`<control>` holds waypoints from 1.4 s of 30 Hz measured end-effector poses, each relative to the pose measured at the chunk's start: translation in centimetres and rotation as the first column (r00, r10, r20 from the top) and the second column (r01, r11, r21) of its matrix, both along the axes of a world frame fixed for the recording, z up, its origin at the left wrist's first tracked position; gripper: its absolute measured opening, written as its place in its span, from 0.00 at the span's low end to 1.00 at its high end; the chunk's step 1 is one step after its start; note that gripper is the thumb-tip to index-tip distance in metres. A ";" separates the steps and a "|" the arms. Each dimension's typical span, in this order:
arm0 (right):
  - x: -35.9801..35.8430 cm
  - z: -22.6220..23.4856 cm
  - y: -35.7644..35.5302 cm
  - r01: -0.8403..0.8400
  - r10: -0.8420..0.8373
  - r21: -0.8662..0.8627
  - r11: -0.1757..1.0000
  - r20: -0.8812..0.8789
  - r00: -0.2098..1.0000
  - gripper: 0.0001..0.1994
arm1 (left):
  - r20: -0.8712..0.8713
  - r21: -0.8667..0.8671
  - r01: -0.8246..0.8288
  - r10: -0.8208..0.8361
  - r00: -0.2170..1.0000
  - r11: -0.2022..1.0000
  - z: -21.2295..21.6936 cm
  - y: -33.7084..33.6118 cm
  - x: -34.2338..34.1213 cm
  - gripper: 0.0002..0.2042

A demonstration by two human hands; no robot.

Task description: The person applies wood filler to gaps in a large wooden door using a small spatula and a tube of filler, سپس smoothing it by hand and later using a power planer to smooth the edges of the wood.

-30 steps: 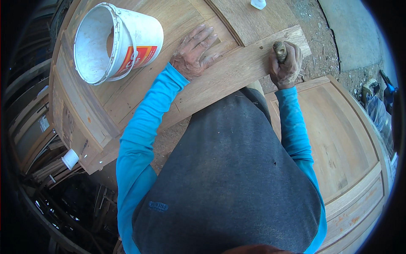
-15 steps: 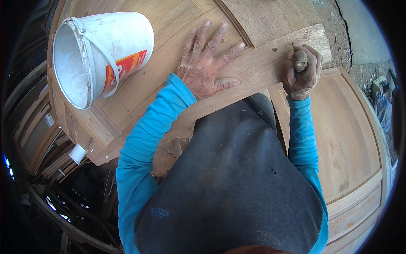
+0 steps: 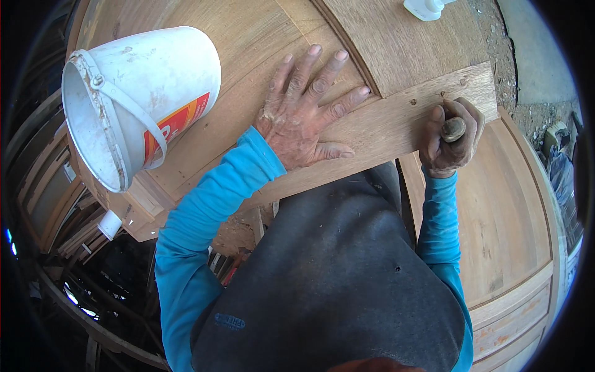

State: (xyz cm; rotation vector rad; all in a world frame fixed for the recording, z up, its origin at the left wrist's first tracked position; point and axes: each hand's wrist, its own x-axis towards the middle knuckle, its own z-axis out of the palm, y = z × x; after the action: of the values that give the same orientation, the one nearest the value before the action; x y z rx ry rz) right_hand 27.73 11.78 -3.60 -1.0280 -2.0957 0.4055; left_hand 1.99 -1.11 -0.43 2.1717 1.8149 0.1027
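Note:
My left hand (image 3: 304,118) lies flat on a wooden door (image 3: 238,93), fingers spread, its thumb on the long bare stile (image 3: 372,127) along the near edge. Near the right end of that stile, my right hand (image 3: 452,136) is wrapped round a tool with a rounded wooden handle (image 3: 453,129). The handle's butt faces up, and the fist hides the working end, so its kind cannot be told. Several small dark marks show in the wood just beyond the fist.
A white bucket (image 3: 155,80) lies on its side on the door at left. A white plastic bottle (image 3: 424,7) stands at the top edge. Another panelled door (image 3: 502,211) is at right. A small white cup (image 3: 110,224) and stacked timber are at lower left.
The whole view has shifted, bringing the white bottle further into sight. My right fist with the tool has moved slightly toward me on the stile; my left hand stays flat.

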 end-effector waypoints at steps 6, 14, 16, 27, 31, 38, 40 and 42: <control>0.7 0.4 -0.3 -0.033 0.036 -0.055 0.998 0.055 0.998 0.11 | 0.016 -0.063 0.003 -0.002 1.000 0.998 0.5 0.3 -0.2 0.43; 1.9 -0.2 -0.4 -0.111 0.113 -0.022 0.994 0.093 0.989 0.11 | 0.002 -0.105 0.006 -0.006 1.000 0.994 0.6 0.3 -0.2 0.42; 2.2 -0.2 -0.2 -0.113 0.114 -0.019 0.993 0.106 0.988 0.12 | -0.013 -0.065 -0.004 0.003 1.000 0.998 0.3 0.3 0.2 0.41; 1.4 0.1 -0.2 -0.104 0.108 -0.044 0.994 0.106 0.988 0.10 | 0.066 -0.068 -0.017 0.022 0.998 0.998 0.2 0.1 -0.3 0.39; 0.8 -0.1 0.2 -0.054 0.055 -0.020 0.998 0.077 0.995 0.11 | 0.145 0.005 -0.061 0.060 0.988 0.998 0.2 -1.2 -0.6 0.39; 0.5 0.7 0.6 -0.080 0.082 -0.023 0.997 0.123 0.989 0.14 | 0.197 0.117 -0.382 0.356 0.914 0.917 2.0 -7.5 0.4 0.34; 0.7 1.3 0.8 -0.117 0.124 -0.049 0.992 0.190 0.974 0.19 | 0.226 0.125 -0.480 0.446 0.866 0.868 2.3 -9.3 0.6 0.30; 0.7 2.0 1.1 -0.143 0.152 -0.055 0.988 0.261 0.953 0.21 | 0.255 0.157 -0.577 0.532 0.808 0.801 2.3 -11.1 1.1 0.26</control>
State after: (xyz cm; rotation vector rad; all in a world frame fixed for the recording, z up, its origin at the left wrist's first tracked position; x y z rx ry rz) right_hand 28.41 12.88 -1.64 -0.9938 -2.4228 0.3982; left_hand 3.10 -12.16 1.85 1.5950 2.3511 0.6661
